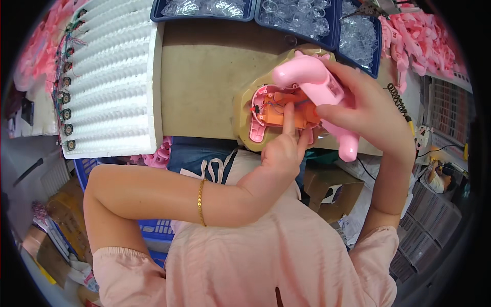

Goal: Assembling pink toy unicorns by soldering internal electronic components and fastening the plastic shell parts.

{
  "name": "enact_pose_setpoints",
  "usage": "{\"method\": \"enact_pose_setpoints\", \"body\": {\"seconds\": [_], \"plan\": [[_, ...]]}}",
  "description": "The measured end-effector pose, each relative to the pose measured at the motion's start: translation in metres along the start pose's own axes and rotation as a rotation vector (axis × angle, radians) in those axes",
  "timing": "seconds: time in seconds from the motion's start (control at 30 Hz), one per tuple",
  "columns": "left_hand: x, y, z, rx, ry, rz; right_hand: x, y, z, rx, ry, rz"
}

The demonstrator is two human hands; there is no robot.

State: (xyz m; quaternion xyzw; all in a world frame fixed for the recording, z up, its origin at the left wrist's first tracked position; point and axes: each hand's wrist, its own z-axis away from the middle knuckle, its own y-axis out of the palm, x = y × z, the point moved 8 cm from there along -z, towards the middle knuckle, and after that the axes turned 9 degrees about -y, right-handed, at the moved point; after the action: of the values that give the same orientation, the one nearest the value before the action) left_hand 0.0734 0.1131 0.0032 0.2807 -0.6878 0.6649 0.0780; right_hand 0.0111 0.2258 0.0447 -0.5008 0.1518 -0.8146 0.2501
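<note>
On a tan, block-like holder (241,110) lies a pink half-shell (257,134) with an orange inner part (274,118) and thin wires in it. My left hand (280,153) reaches over it from the near side, its index finger stretched out and touching the orange part. The hand appears to hold nothing. My right hand (372,110) grips a rounded, glossy pink plastic shell (312,77), thumb on the near side and fingers round the far side. This shell is tilted above the right part of the holder and hides some of the half-shell beneath.
A white ridged foam tray (153,87) stands at the left, with small round wired parts (66,97) along its outer edge. Blue bins (204,19) of clear plastic pieces line the far edge. Pink parts (419,41) are heaped far right, near a coiled black cord (396,100).
</note>
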Motion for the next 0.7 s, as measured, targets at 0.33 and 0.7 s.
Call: {"method": "enact_pose_setpoints", "body": {"seconds": [0.33,0.7], "plan": [[0.026,0.033,0.023,0.019,-0.041,1.098,0.021,0.033,-0.011,0.129,-0.526,0.521],[0.097,0.055,0.047,-0.261,-0.543,1.202,0.013,0.038,-0.005,0.007,-0.482,0.67]]}}
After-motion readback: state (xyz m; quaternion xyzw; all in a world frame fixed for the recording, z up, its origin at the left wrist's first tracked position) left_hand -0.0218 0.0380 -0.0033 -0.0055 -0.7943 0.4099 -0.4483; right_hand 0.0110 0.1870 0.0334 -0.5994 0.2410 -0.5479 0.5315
